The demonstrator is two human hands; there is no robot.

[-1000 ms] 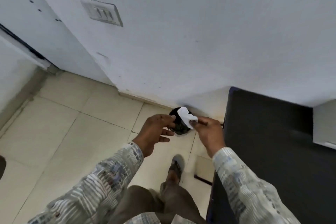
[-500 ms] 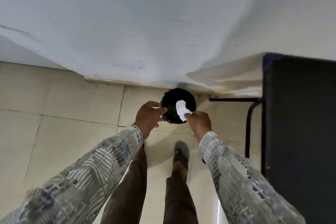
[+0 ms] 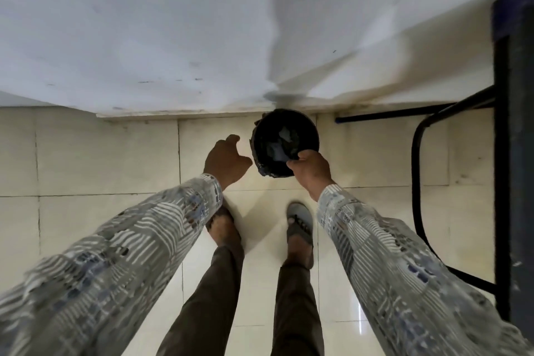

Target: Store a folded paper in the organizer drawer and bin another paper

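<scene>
A round black bin (image 3: 261, 140) stands on the tiled floor against the wall. Pale scraps of paper (image 3: 278, 152) lie inside it, dim in the shadow. My right hand (image 3: 311, 168) hovers over the bin's near rim with its fingers loosely curled and no paper between them. To the left of the bin, a little apart from its rim, my left hand (image 3: 226, 159) is held with spread fingers and holds nothing. The organizer drawer is out of view.
A dark table (image 3: 517, 153) with a black metal frame (image 3: 419, 170) stands at the right, close to the bin. The white wall (image 3: 173, 37) runs right behind the bin. My two feet (image 3: 300, 225) are on the cream floor tiles just before it.
The white paper that my right hand held over the bin has left the hand and now lies inside the bin. My left hand has drawn slightly away from the rim.
</scene>
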